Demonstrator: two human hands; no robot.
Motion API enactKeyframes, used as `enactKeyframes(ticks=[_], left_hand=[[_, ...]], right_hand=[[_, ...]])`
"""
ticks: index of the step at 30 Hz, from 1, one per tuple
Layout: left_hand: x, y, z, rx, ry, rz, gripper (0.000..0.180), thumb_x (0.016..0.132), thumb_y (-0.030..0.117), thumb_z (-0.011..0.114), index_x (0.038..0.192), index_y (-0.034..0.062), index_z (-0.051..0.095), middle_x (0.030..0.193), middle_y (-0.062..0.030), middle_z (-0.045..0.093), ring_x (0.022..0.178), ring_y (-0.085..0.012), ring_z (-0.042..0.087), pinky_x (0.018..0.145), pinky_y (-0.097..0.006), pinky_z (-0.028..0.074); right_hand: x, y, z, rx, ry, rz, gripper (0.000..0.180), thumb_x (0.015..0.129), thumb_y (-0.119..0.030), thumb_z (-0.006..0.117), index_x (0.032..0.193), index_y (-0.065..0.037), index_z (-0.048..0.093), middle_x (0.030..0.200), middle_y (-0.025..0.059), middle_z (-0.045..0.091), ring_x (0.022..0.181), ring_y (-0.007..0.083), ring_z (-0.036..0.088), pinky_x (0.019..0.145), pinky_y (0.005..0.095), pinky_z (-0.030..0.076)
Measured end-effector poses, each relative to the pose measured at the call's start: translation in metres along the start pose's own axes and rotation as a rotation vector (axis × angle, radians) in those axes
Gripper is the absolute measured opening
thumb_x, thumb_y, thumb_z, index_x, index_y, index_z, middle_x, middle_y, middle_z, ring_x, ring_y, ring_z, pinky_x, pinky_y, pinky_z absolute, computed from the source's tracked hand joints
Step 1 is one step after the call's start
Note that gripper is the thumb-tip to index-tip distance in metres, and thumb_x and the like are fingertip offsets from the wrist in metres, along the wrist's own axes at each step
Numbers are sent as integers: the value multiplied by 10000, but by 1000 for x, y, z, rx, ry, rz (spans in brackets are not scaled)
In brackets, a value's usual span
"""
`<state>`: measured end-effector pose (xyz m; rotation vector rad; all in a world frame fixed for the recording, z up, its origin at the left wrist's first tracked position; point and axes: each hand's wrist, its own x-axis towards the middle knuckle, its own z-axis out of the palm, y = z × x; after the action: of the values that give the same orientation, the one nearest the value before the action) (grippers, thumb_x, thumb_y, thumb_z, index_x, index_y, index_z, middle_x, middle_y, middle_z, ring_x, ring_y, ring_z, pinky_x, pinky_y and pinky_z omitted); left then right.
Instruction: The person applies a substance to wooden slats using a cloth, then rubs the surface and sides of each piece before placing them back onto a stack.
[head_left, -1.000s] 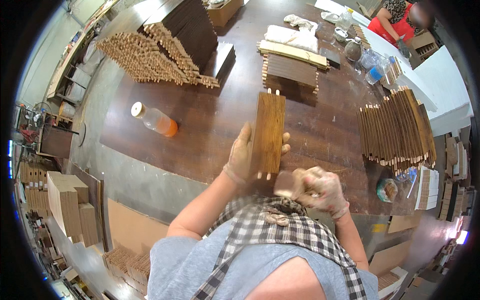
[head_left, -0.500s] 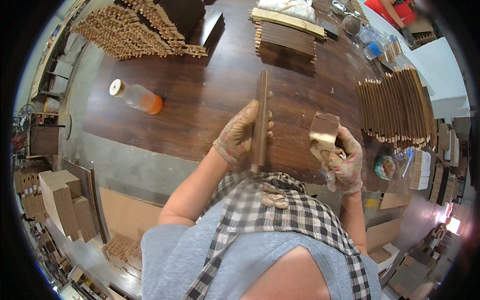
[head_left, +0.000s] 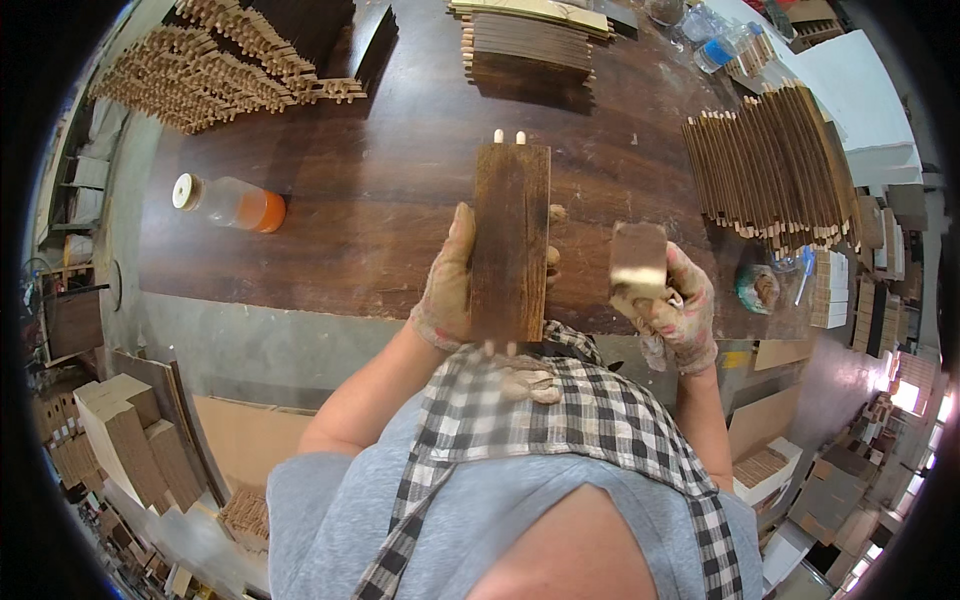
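Head view, left hand (head_left: 447, 290) gripping plank (head_left: 511, 240)

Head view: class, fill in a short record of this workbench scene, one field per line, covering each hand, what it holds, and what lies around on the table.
left hand: gloved left hand grips the dark wooden slat with dowel pegs by its left edge, flat face up
right hand: gloved right hand holds a small sanding block
table: dark wooden workbench
left of slat: plastic bottle of orange liquid, lying on its side
right of slat: row of slats standing on edge
far side: flat stack of slats; heap of pegged wooden pieces
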<state>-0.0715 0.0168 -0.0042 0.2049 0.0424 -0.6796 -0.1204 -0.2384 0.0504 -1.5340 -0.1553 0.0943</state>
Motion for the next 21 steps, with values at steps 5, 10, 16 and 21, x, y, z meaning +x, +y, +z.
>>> enactKeyframes(ticks=[5, 10, 16, 21], left_hand=[[12, 6, 9, 107, 100, 99, 737, 1008, 618, 348, 1407, 3, 418, 1246, -171, 553, 985, -252, 645, 802, -344, 588], [16, 23, 13, 220, 133, 191, 725, 1007, 635, 327, 1349, 17, 494, 1098, -133, 643, 955, -234, 662, 839, -374, 582], [17, 23, 11, 252, 270, 224, 746, 996, 643, 362, 1339, -6, 497, 1063, -158, 655, 952, -257, 677, 794, -376, 599], [14, 31, 1, 144, 152, 192, 760, 985, 656, 379, 1328, -9, 512, 1038, -163, 662, 946, -252, 676, 821, -363, 590]], right_hand=[[9, -16, 6, -605, -155, -227, 541, 707, -190, 815, 1198, -15, 668, 967, 106, 657, 784, 211, 668, 702, 296, 533], [15, -24, 20, -834, -132, -175, 538, 682, -244, 824, 1170, -58, 698, 965, 113, 674, 773, 235, 685, 669, 331, 554], [39, -41, 62, -1115, -297, -427, 542, 693, -320, 811, 1192, -142, 697, 876, 44, 647, 718, 193, 664, 641, 331, 544], [39, -35, 40, -1168, -255, -296, 514, 728, -338, 788, 1196, -148, 694, 877, 33, 635, 718, 183, 656, 601, 316, 529]])
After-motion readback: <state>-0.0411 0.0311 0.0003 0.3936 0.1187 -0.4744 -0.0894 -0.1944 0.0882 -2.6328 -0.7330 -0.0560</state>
